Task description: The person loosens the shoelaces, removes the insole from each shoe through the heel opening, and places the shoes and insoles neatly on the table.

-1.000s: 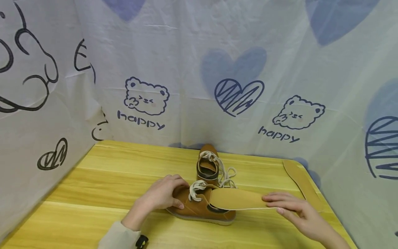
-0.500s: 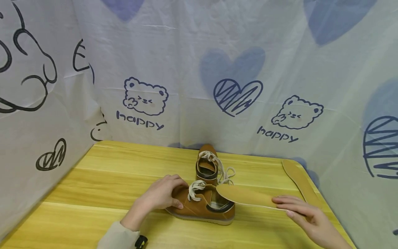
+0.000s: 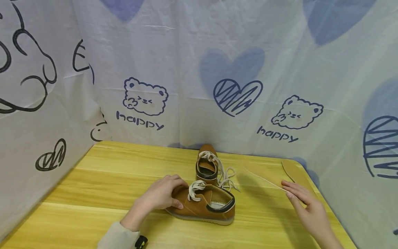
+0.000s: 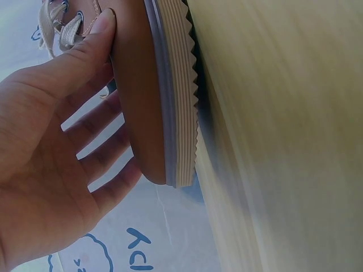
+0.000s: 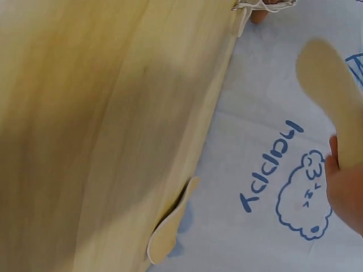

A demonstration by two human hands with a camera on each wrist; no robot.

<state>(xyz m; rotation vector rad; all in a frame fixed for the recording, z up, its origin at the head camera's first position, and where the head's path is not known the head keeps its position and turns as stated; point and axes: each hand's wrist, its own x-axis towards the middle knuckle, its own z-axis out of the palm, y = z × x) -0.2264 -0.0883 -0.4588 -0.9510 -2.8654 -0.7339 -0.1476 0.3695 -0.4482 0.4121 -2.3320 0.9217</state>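
Note:
My left hand [image 3: 161,193] grips the toe of a brown lace-up shoe [image 3: 214,211], thumb on the near side and fingers over the far side. In the left wrist view that thumb presses by the laces [image 4: 71,31], above the ridged sole [image 4: 178,96]. The shoe's opening faces right and shows its pale lining. A tan insole [image 3: 264,174] is pinched at one end between the thumb and fingers of my right hand [image 3: 308,207], held raised over the table. The right wrist view has this insole [image 5: 329,79] against the wall cloth.
A second brown shoe [image 3: 206,166] with loose white laces stands behind the first. Another tan insole [image 3: 296,171] lies at the table's right edge. White printed cloth [image 3: 186,86] hangs behind and beside the yellow wooden table [image 3: 105,183].
My right hand has drawn the insole away from the shoe's opening, to the right, and tilted it up and back. My left hand stays on the shoe.

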